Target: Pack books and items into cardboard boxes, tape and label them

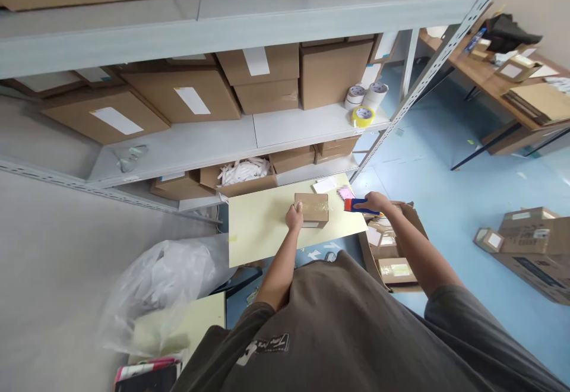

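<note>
Blue floor (pixel 436 193), grey shelving (pixel 231 27), apparently beige wall (pixel 547 15)

A hand could pass over the bare pale tabletop (pixel 253 225) left of the taped box (pixel 317 205), though the left hand (pixel 294 218) blocks that side of it. I see a narrower gap toward the blue tool (pixel 358 205). Shelving (pixel 307 130) bars the far side; an open carton (pixel 414 221) crowds the right end.

Over my link I'd call this a stockroom with packing: metal shelving (pixel 285 28) across the far side holds cardboard boxes (pixel 335 76) and tape rolls (pixel 363 117), a taped box (pixel 315 203) sits on a pale worktable (pixel 258 228), and parcels (pixel 395 270) fill a carton near right.
</note>
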`<state>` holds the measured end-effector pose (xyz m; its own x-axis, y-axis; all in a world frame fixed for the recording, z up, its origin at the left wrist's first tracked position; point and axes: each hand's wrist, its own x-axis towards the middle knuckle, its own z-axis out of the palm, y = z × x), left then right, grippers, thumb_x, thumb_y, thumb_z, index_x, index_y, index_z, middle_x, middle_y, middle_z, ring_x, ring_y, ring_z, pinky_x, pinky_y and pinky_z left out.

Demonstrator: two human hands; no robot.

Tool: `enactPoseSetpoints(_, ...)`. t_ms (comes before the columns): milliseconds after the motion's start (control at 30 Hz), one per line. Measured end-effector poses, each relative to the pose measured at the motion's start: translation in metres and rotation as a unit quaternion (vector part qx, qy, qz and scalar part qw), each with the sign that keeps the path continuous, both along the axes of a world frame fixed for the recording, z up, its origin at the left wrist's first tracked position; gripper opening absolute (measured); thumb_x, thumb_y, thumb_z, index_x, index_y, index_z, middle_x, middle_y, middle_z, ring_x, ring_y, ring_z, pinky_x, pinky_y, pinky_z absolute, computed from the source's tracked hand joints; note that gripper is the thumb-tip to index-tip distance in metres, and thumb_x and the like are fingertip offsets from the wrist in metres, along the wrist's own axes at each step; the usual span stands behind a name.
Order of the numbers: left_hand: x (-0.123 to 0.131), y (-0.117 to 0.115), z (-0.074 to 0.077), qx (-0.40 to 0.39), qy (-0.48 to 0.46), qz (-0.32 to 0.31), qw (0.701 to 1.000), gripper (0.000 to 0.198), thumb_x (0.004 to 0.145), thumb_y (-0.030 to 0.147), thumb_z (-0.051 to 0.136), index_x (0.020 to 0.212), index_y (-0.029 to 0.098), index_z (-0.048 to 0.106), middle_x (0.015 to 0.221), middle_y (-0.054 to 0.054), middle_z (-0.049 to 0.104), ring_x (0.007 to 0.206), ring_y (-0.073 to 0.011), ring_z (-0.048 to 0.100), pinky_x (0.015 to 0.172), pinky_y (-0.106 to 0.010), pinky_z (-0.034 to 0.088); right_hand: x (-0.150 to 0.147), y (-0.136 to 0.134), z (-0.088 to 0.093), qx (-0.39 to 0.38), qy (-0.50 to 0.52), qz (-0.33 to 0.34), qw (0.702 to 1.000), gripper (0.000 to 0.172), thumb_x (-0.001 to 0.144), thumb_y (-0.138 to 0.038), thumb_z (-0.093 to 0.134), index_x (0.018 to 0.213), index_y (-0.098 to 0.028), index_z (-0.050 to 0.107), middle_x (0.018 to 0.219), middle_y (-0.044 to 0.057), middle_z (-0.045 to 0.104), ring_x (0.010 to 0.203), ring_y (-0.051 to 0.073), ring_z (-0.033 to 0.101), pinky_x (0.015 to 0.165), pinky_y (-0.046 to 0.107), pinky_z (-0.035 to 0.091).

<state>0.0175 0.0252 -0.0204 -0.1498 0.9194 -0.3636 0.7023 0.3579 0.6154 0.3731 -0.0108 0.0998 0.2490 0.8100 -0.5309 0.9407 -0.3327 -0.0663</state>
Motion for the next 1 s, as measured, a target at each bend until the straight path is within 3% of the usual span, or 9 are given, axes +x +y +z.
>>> enactPoseSetpoints(67, -0.008, 0.004, -0.003, -0.001, 0.004, 0.001, 1.0, 0.051, 0.109, 0.059, 0.043, 0.118, 0.021, 0.075, 0.118, -0.018, 0.08, 0.115, -0.0346, 0.073, 0.091, -0.036, 0.052, -0.003, 0.002, -0.003, -0.01, 0.003, 0.003, 1.0, 0.067, 0.081, -0.083, 0.074, 0.089, -0.017, 0.08, 0.091, 0.016, 0.079, 0.084, 0.028, 0.075, 0.067, 0.03, 0.046)
enactPoseSetpoints(167, -0.033, 0.015, -0.01, 0.0, -0.007, 0.014, 1.0, 0.052, 0.111, 0.057, 0.039, 0.116, 0.019, 0.075, 0.118, -0.019, 0.08, 0.114, -0.0341, 0.073, 0.091, -0.036, 0.053, -0.035, 0.015, -0.004, -0.015, 0.028, 0.012, 0.999, 0.071, 0.082, -0.083, 0.072, 0.098, -0.015, 0.081, 0.097, 0.017, 0.08, 0.088, 0.028, 0.075, 0.067, 0.029, 0.046)
enactPoseSetpoints(333, -0.105, 0.034, -0.025, -0.009, -0.081, 0.058, 0.995, 0.056, 0.112, 0.054, 0.033, 0.117, 0.02, 0.077, 0.117, -0.014, 0.082, 0.114, -0.0285, 0.074, 0.09, -0.033, 0.055, -0.124, 0.037, -0.005, -0.002, 0.102, 0.05, 0.994, 0.076, 0.082, -0.087, 0.071, 0.101, -0.015, 0.083, 0.099, 0.016, 0.082, 0.091, 0.028, 0.077, 0.07, 0.028, 0.048)
enactPoseSetpoints(433, -0.149, 0.04, -0.028, -0.036, -0.065, 0.085, 0.994, 0.053, 0.111, 0.054, 0.038, 0.119, 0.019, 0.078, 0.121, -0.015, 0.081, 0.116, -0.03, 0.075, 0.094, -0.035, 0.056, -0.184, 0.051, -0.008, -0.011, 0.121, 0.073, 0.99, 0.078, 0.079, -0.088, 0.073, 0.108, -0.016, 0.083, 0.101, 0.016, 0.082, 0.09, 0.028, 0.077, 0.069, 0.028, 0.049)
enactPoseSetpoints(567, -0.181, 0.037, -0.025, -0.003, -0.061, 0.083, 0.995, 0.047, 0.11, 0.053, 0.042, 0.128, 0.024, 0.075, 0.132, -0.011, 0.078, 0.124, -0.029, 0.072, 0.102, -0.036, 0.054, -0.254, 0.07, -0.013, -0.031, 0.113, 0.106, 0.987, 0.08, 0.079, -0.085, 0.075, 0.118, -0.016, 0.081, 0.109, 0.019, 0.082, 0.094, 0.029, 0.078, 0.071, 0.029, 0.052)
enactPoseSetpoints(667, -0.18, 0.027, -0.027, 0.019, -0.107, 0.053, 0.993, 0.048, 0.109, 0.057, 0.047, 0.139, 0.026, 0.069, 0.136, -0.008, 0.077, 0.125, -0.0276, 0.071, 0.102, -0.035, 0.054, -0.289, 0.079, -0.017, -0.041, 0.106, 0.144, 0.983, 0.08, 0.082, -0.082, 0.075, 0.121, -0.013, 0.079, 0.112, 0.021, 0.081, 0.101, 0.031, 0.077, 0.076, 0.029, 0.053)
enactPoseSetpoints(767, -0.166, 0.015, -0.035, -0.011, -0.121, 0.065, 0.99, 0.054, 0.107, 0.058, 0.055, 0.147, 0.023, 0.062, 0.138, -0.011, 0.076, 0.124, -0.0287, 0.073, 0.102, -0.036, 0.056, -0.304, 0.083, -0.017, -0.062, 0.107, 0.169, 0.978, 0.074, 0.085, -0.076, 0.075, 0.122, -0.013, 0.079, 0.111, 0.02, 0.082, 0.103, 0.03, 0.077, 0.079, 0.029, 0.053)
enactPoseSetpoints(867, -0.149, 0.005, -0.046, -0.044, -0.121, 0.089, 0.988, 0.057, 0.109, 0.057, 0.052, 0.15, 0.019, 0.059, 0.14, -0.014, 0.074, 0.123, -0.0286, 0.074, 0.1, -0.036, 0.057, -0.298, 0.084, -0.014, -0.081, 0.102, 0.174, 0.976, 0.069, 0.086, -0.072, 0.075, 0.122, -0.013, 0.08, 0.109, 0.018, 0.082, 0.103, 0.03, 0.077, 0.081, 0.029, 0.053)
enactPoseSetpoints(1000, -0.123, -0.001, -0.054, -0.041, -0.105, 0.083, 0.99, 0.054, 0.111, 0.053, 0.05, 0.151, 0.018, 0.058, 0.142, -0.015, 0.073, 0.127, -0.0284, 0.073, 0.102, -0.035, 0.056, -0.267, 0.075, -0.009, -0.067, 0.098, 0.181, 0.976, 0.066, 0.088, -0.072, 0.073, 0.124, -0.018, 0.081, 0.114, 0.015, 0.082, 0.103, 0.029, 0.077, 0.077, 0.028, 0.053)
